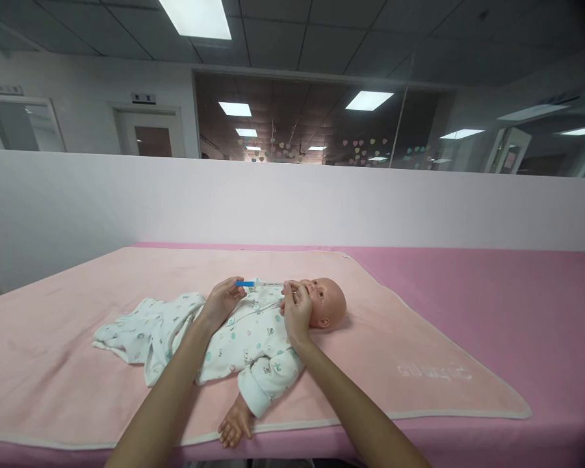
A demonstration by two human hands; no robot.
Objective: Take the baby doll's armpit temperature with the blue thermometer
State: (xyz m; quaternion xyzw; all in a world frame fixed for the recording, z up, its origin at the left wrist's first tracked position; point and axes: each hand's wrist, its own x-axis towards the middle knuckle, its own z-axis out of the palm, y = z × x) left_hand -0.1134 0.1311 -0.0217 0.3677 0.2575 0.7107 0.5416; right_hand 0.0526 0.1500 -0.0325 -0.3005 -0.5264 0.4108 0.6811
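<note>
A baby doll (pixel 327 300) in a white printed romper (pixel 244 338) lies on its back on a pale pink blanket (pixel 419 338), head to the right. My left hand (pixel 221 300) is closed on the blue plunger end of a thin syringe (pixel 253 284), held level above the doll's chest. My right hand (pixel 296 307) pinches the syringe's clear tip end right by the doll's mouth and rests against its chin.
The blanket covers a table with a brighter pink sheet (pixel 517 292). A low white partition wall (pixel 292 201) runs behind the table. The doll's bare hand (pixel 234 426) lies near the blanket's front edge.
</note>
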